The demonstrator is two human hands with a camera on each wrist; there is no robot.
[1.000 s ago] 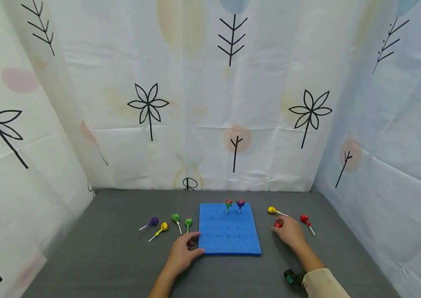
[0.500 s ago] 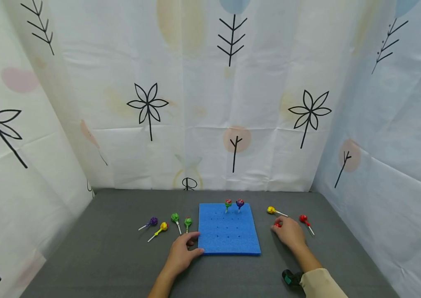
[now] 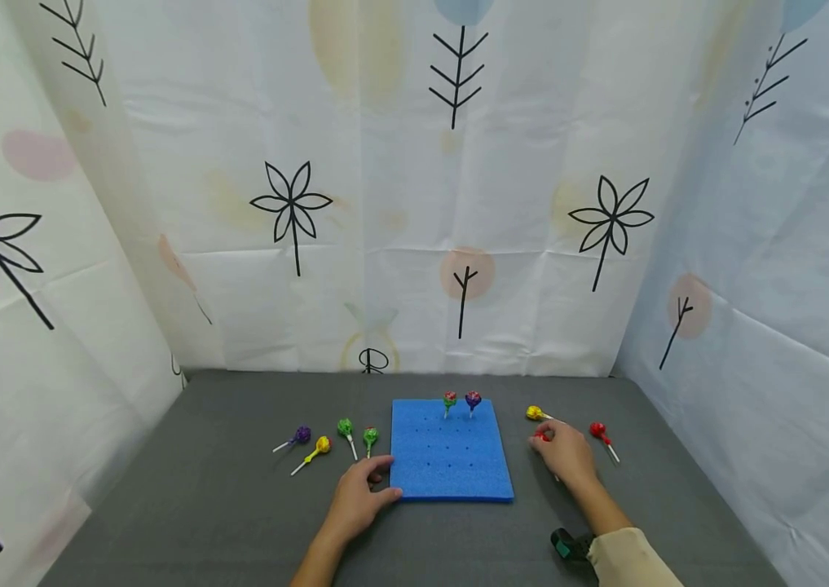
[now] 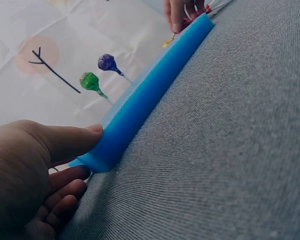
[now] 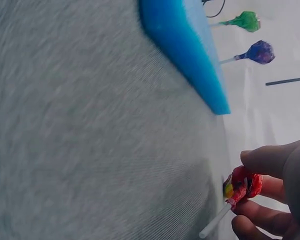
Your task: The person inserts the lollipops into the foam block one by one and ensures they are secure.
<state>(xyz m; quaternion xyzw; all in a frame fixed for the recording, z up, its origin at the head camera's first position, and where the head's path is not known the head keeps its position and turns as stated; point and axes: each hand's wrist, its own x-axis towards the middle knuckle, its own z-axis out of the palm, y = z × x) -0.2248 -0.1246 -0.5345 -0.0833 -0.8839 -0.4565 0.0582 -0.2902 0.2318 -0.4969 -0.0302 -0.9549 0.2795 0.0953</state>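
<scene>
My right hand (image 3: 566,453) pinches a red lollipop (image 5: 245,181) by its candy head between thumb and fingers, right of the board; its white stick points away from the fingertips. Beside the blue foam board (image 3: 451,481), my left hand (image 3: 358,495) rests with its thumb and relaxed fingers against the left edge near the front corner. Rows of small holes dot the board. Two lollipops stand upright at its back: a green one (image 3: 450,399) and a purple one (image 3: 473,399). A yellow lollipop (image 3: 535,413) lies just beyond my right hand.
Another red lollipop (image 3: 600,432) lies farther right. To the board's left lie a purple lollipop (image 3: 302,434), a yellow lollipop (image 3: 322,445) and two green lollipops (image 3: 344,427). A patterned curtain (image 3: 385,204) surrounds the grey table (image 3: 201,489).
My right hand has shifted slightly left with the red lollipop, whose stick now shows below the hand. The left hand and the board stay in place.
</scene>
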